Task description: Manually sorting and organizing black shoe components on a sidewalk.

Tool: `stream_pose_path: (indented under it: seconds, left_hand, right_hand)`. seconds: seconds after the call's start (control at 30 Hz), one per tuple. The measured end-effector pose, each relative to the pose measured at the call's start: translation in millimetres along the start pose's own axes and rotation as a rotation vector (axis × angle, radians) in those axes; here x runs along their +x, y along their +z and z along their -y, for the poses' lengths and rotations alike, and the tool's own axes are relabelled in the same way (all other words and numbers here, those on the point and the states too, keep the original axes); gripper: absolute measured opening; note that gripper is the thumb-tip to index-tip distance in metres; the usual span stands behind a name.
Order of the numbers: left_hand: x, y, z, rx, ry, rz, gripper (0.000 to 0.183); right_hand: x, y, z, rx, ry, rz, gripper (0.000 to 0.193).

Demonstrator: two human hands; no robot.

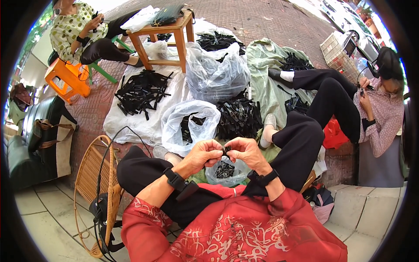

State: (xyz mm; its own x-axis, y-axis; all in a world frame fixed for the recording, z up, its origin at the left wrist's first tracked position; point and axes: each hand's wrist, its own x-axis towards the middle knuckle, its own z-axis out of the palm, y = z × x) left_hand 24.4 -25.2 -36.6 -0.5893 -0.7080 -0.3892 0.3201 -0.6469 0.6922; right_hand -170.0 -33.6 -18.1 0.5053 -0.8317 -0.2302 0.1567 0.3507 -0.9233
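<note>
In front of my lap, my left hand (202, 154) and my right hand (245, 153) meet with thumbs and fingertips pinched together. Between them is a small black piece (226, 150), partly covered by the fingers; its exact kind is hard to make out, though it resembles a buckle. Just below the hands, a clear plastic bag (211, 175) holds many small dark buckles (224, 169). Beyond the hands lies a heap of black straps with buckles (239, 118). To its left, a white plastic bag (169, 114) stands open with black pieces inside.
A large translucent bag (214, 81) stands farther back, near a wooden stool (174, 29). More black straps (143, 92) lie on white sheeting at left. One person (79, 32) sits at far left, another (379, 102) at right. A wicker chair (89, 174) is beside my left leg.
</note>
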Motion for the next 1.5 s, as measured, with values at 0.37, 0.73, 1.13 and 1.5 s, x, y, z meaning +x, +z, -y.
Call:
stream_pose_path:
  seconds: [0.37, 0.73, 1.13, 1.5]
  left_hand:
    - [-5, 10, -4, 0.047, 0.054, 0.013, 0.017]
    - [-4, 5, -5, 0.001, -0.012, 0.037, 0.008]
    - [7, 9, 3, 0.628, 0.348, -0.219, 0.029]
    - [-3, 13, -3, 0.283, 0.146, -0.031, 0.022]
  right_hand:
    - [-4, 2, 1, 0.098, -0.036, -0.087, 0.019]
    - [-6, 11, 9, -0.076, 0.014, -0.037, 0.017]
    - [-9, 21, 12, -0.76, -0.238, -0.234, 0.019]
    - [-10, 24, 13, -1.02, -0.417, -0.154, 0.014]
